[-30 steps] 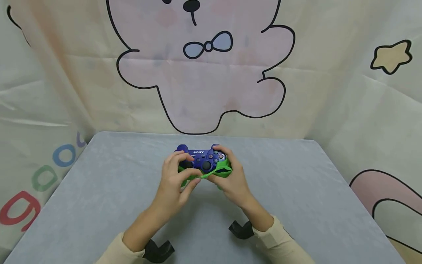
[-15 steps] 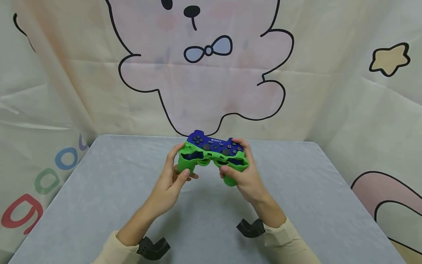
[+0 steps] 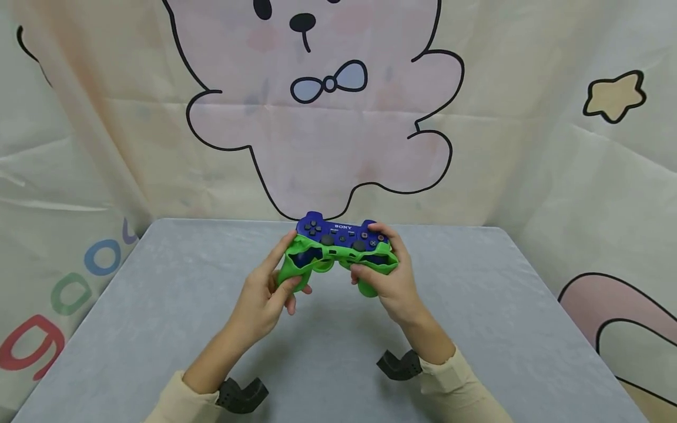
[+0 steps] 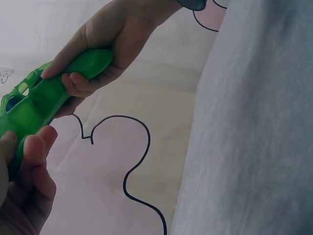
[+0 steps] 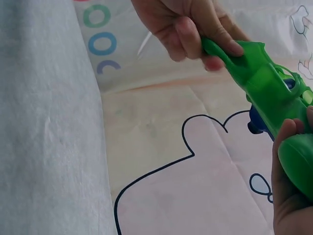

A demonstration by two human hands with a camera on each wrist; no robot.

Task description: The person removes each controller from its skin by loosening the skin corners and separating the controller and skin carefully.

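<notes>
A blue Sony game controller (image 3: 346, 231) is held up above the table, its front partly covered by a stretchy green controller sleeve (image 3: 292, 281). The sleeve gapes open over both handles, and blue shows through the gaps. My left hand (image 3: 258, 301) pinches the sleeve's left handle end between thumb and fingers, with the index finger along the upper side. My right hand (image 3: 395, 288) grips the right handle, thumb in front and index finger on the top edge. In the right wrist view, the left hand (image 5: 195, 29) pinches the green sleeve (image 5: 266, 83) at its tip.
A grey-blue cloth-covered table (image 3: 174, 294) spreads beneath both hands. Behind it hangs a printed curtain (image 3: 338, 135) with a cartoon bear. Black angled mounts (image 3: 242, 397) are on both wrists, below cream sleeves (image 3: 455, 382).
The controller has risen and its green front edge faces me. My left hand has moved from the sleeve's middle edge to the left handle, then slightly down and left.
</notes>
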